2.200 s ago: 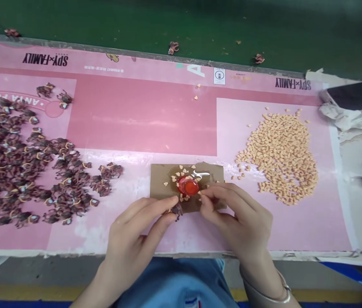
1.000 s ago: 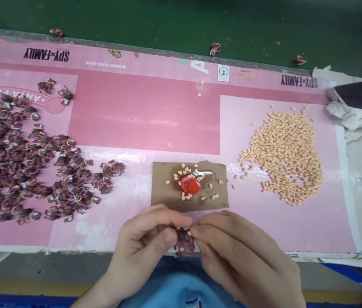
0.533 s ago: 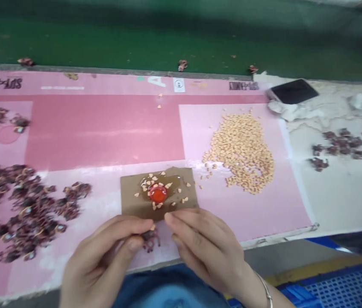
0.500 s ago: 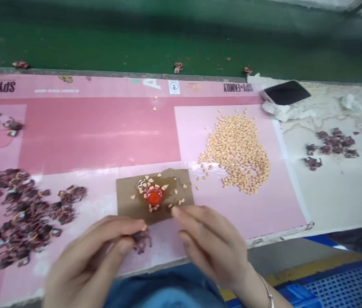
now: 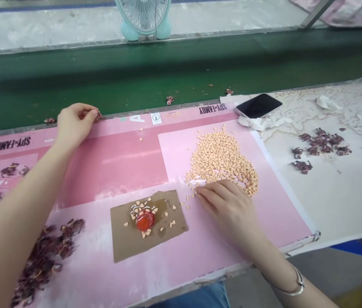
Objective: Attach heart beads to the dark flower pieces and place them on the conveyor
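My left hand [image 5: 76, 124] reaches out to the table's far edge, beside the green strip. Its thumb and fingers are pinched together on a small dark-red figure piece [image 5: 99, 116], mostly hidden behind the fingertips. At the near side of a pile of small beige pieces [image 5: 216, 154], my right hand [image 5: 228, 209] has its fingers pressed together. What they hold, if anything, is too small to make out. Between the hands lies a brown card [image 5: 119, 246] with a wet, glossy patch, a round red cap-like piece [image 5: 145, 220] and several loose beige pieces.
Many dark-red figure pieces [image 5: 49, 252] lie at the left, partly behind my left arm. More dark pieces [image 5: 322, 141] sit at the right, near a phone [image 5: 260, 105]. A light-blue fan [image 5: 145, 19] stands beyond the green strip [image 5: 136, 81].
My left hand has moved from near the card to the far edge, carrying the dark-red piece. My right hand has moved right to the beige pile. The view has tilted up, showing the fan.
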Action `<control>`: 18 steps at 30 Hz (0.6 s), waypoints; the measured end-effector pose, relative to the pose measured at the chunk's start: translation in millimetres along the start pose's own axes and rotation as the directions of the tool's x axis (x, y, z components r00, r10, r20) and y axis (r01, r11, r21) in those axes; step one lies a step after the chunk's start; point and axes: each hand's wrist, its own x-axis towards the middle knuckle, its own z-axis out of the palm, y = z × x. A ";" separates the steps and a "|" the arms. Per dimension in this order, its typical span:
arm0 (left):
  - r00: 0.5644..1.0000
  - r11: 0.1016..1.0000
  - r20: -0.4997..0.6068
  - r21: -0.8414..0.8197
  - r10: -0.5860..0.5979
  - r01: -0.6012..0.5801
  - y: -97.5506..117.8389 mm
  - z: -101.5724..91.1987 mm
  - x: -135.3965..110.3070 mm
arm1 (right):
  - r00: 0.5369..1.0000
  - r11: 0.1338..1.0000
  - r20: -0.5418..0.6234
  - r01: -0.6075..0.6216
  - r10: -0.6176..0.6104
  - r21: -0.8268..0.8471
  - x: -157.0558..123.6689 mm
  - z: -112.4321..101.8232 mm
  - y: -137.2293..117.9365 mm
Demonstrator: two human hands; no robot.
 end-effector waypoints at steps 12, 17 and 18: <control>0.995 0.961 -0.078 0.274 0.069 -0.046 -49.1 6.1 35.8 | 0.995 0.998 -0.091 0.040 -0.036 0.042 6.6 11.3 -0.6; 0.989 0.928 -0.147 0.366 -0.012 0.065 -88.1 -26.6 42.9 | 0.994 0.995 -0.111 0.032 -0.022 0.094 5.6 13.5 3.0; 0.993 0.929 -0.117 0.367 -0.002 0.045 -92.8 -31.1 43.1 | 0.993 0.994 -0.118 0.018 -0.005 0.109 4.9 10.6 4.3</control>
